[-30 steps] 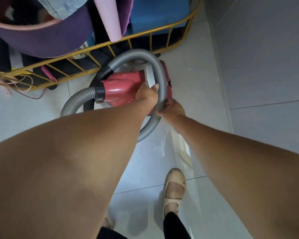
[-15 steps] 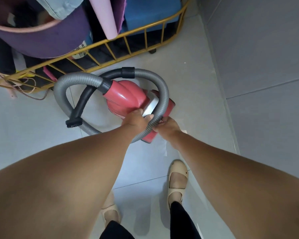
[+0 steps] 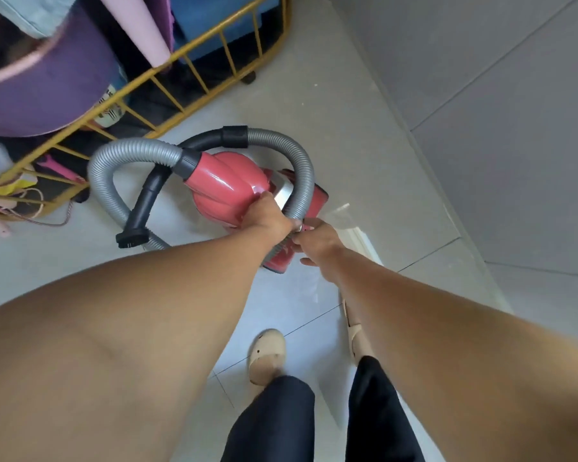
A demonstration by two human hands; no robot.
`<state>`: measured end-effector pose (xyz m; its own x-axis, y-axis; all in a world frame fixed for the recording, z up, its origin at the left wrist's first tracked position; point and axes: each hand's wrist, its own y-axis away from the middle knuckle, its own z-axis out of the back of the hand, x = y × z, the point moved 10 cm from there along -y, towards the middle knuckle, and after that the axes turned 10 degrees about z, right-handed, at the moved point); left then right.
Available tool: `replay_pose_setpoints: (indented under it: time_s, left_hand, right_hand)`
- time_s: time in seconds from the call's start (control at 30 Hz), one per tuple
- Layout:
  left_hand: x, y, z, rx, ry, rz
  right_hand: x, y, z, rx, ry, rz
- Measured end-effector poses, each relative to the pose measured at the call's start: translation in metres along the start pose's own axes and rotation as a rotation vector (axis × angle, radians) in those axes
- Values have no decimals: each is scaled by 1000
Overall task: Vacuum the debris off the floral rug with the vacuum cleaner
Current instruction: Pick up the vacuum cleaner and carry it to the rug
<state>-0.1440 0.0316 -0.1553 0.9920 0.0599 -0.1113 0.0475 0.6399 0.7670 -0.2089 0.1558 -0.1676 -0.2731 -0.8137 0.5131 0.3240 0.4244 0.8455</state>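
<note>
A red canister vacuum cleaner [image 3: 229, 188] is held above the pale tiled floor. Its grey ribbed hose [image 3: 114, 158] loops around the body, and the black nozzle [image 3: 132, 236] hangs at the left. My left hand [image 3: 269, 215] grips the top of the vacuum at its handle. My right hand [image 3: 316, 240] holds the rear of the vacuum just beside the hose, fingers curled. No floral rug shows in this view.
A yellow metal-frame cart [image 3: 167, 71] with purple [image 3: 44, 95] and blue items stands at the upper left, close to the hose. A grey wall [image 3: 481, 111] runs along the right. My feet in beige shoes [image 3: 267, 356] stand on the tiles below.
The vacuum has come away from the yellow cart toward me, its hose loop and nozzle now swung out to the left. My feet have stepped back.
</note>
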Motion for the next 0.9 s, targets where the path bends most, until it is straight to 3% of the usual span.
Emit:
replay_pose_setpoints:
  time_s: [0.27,0.4,0.9]
  left_hand:
    - [38,6,-14,91,93,20]
    - [59,31,-42,228,130,26]
    - [77,205,-168,437,-182,-90]
  right_hand:
    - [-28,55,-19,59,-203,-15]
    - [-56,89,-21,34,-237,-75]
    - [-199,258,51,-128,-396,-220]
